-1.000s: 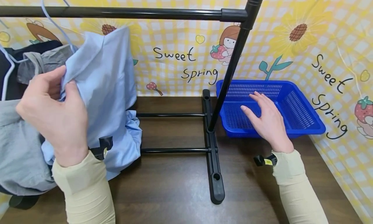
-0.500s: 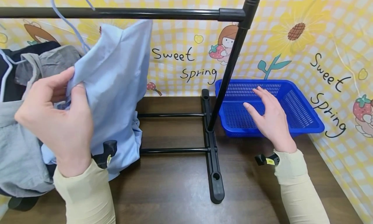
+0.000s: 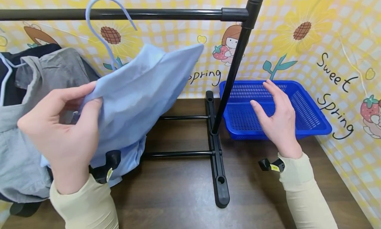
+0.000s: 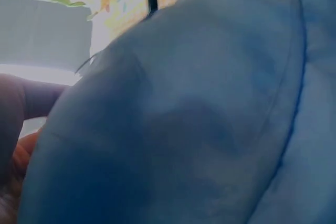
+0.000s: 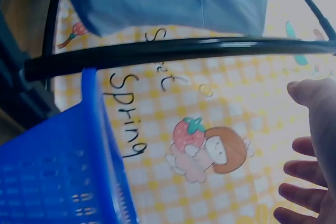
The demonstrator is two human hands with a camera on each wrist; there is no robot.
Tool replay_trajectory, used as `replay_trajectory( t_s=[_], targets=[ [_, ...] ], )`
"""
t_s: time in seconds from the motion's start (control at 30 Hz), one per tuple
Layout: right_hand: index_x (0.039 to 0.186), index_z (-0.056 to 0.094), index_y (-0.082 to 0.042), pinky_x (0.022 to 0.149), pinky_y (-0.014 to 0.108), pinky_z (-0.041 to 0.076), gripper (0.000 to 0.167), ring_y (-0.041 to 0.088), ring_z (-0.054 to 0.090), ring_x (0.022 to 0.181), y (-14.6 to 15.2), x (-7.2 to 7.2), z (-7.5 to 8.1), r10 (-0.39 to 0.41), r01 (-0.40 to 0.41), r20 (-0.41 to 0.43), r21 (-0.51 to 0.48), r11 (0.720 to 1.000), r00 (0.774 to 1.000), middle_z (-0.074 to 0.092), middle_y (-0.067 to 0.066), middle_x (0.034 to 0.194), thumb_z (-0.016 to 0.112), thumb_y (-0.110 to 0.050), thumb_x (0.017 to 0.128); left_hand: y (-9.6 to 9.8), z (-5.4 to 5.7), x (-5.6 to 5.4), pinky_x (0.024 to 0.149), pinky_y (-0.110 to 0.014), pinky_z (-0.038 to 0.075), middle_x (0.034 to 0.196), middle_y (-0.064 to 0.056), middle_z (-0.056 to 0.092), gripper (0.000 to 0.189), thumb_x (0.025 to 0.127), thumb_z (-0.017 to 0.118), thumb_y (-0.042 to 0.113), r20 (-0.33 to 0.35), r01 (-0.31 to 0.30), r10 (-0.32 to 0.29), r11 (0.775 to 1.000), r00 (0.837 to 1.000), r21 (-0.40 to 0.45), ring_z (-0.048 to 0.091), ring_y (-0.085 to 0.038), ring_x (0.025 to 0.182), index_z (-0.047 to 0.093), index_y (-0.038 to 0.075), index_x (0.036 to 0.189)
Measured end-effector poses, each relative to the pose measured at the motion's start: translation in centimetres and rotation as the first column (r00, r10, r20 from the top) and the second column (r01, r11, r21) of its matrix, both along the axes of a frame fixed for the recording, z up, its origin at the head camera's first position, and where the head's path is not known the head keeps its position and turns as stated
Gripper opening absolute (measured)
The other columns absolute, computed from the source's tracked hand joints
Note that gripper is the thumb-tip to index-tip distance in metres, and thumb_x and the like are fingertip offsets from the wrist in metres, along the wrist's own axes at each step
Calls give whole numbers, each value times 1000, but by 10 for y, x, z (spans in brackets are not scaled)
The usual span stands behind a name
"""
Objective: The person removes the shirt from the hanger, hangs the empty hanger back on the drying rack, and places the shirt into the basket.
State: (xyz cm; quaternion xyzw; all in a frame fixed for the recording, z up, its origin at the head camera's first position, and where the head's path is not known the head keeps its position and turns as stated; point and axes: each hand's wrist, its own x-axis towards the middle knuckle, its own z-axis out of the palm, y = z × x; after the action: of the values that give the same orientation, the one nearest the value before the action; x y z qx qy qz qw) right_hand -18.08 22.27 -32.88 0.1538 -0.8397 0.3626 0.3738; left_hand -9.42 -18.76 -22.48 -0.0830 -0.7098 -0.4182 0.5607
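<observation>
My left hand [image 3: 63, 133] pinches the edge of a light blue garment [image 3: 134, 100] between thumb and fingers. Out of the garment's top rises a pale blue hanger [image 3: 99, 35], its hook and tip both in front of the black rail [image 3: 166, 14]. In the left wrist view the blue cloth [image 4: 184, 103], with a seam down its right side, covers most of the picture. My right hand [image 3: 278, 119] holds nothing; its fingers are spread and overlap the blue basket [image 3: 319, 131] in the head view.
Grey and dark clothes [image 3: 22, 149] hang at the left, one on another pale hanger [image 3: 5, 80]. The rack's upright [image 3: 235, 73] stands between the garment and the basket, above a black foot [image 3: 218, 169]. A patterned yellow cloth [image 3: 336, 33] lines the back.
My left hand has moved slightly right, and the light blue garment has swung right and tilted. Its hanger hook has come off the rail to the front. My right hand has barely moved.
</observation>
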Motion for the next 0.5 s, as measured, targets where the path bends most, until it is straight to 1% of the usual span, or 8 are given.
replay_trajectory(
  t_s=[0.1, 0.17, 0.27, 0.33, 0.37, 0.43, 0.47, 0.5],
  targets=[
    [143, 59, -11, 112, 45, 36, 57, 22, 46, 138, -8, 10, 9, 20, -22, -64, -28, 999, 998, 52, -3, 150, 73, -35, 94, -1, 0, 5, 68, -17, 49, 84, -21, 74, 15, 80, 70, -5, 18, 96, -97, 995, 995, 21, 62, -7, 65, 81, -1, 89],
    [141, 59, -6, 109, 43, 38, 59, 24, 48, 136, -17, 20, 19, 43, -49, -114, -50, 998, 993, 54, 2, 149, 69, -42, 96, -1, 0, 9, 66, -16, 48, 83, -24, 73, 13, 77, 72, -9, 37, 164, -165, 986, 986, 34, 61, -9, 64, 79, -6, 88],
    [139, 59, 1, 106, 40, 41, 67, 27, 51, 134, -32, 37, 35, 95, -113, -181, -89, 990, 979, 56, 9, 146, 62, -52, 98, -2, 1, 15, 64, -17, 47, 83, -28, 71, 14, 73, 75, -16, 55, 272, -275, 960, 960, 65, 59, -14, 64, 75, -15, 87],
    [138, 58, 3, 105, 38, 42, 71, 28, 52, 133, -40, 45, 45, 128, -152, -211, -102, 983, 969, 57, 12, 145, 60, -56, 98, -4, 2, 18, 63, -17, 47, 83, -30, 70, 16, 71, 75, -19, 65, 327, -332, 942, 941, 75, 60, -16, 64, 73, -18, 87],
    [138, 58, 4, 106, 39, 43, 72, 29, 52, 132, -43, 49, 49, 144, -171, -221, -108, 979, 965, 57, 12, 145, 60, -56, 98, -7, 1, 18, 64, -18, 48, 83, -32, 69, 17, 70, 75, -21, 54, 372, -378, 924, 924, 93, 61, -18, 65, 71, -21, 87],
    [137, 57, 5, 106, 40, 43, 72, 31, 52, 132, -46, 53, 55, 167, -197, -234, -113, 974, 958, 57, 12, 144, 59, -56, 98, -14, -3, 18, 64, -20, 50, 84, -35, 67, 21, 67, 75, -25, 22, 467, -474, 873, 880, 139, 63, -23, 67, 68, -25, 87],
    [138, 57, 5, 106, 40, 43, 72, 31, 53, 132, -47, 54, 56, 176, -207, -237, -114, 972, 955, 57, 12, 144, 59, -56, 98, -20, -7, 17, 65, -21, 51, 86, -37, 66, 23, 66, 74, -28, 4, 518, -525, 840, 851, 159, 64, -26, 68, 66, -27, 88],
    [138, 57, 5, 106, 41, 43, 73, 32, 53, 132, -47, 54, 57, 184, -216, -238, -115, 970, 954, 57, 12, 144, 60, -56, 98, -27, -11, 16, 66, -23, 52, 87, -39, 65, 26, 64, 74, -30, -5, 558, -566, 812, 825, 168, 66, -29, 70, 65, -28, 88]
  ],
)
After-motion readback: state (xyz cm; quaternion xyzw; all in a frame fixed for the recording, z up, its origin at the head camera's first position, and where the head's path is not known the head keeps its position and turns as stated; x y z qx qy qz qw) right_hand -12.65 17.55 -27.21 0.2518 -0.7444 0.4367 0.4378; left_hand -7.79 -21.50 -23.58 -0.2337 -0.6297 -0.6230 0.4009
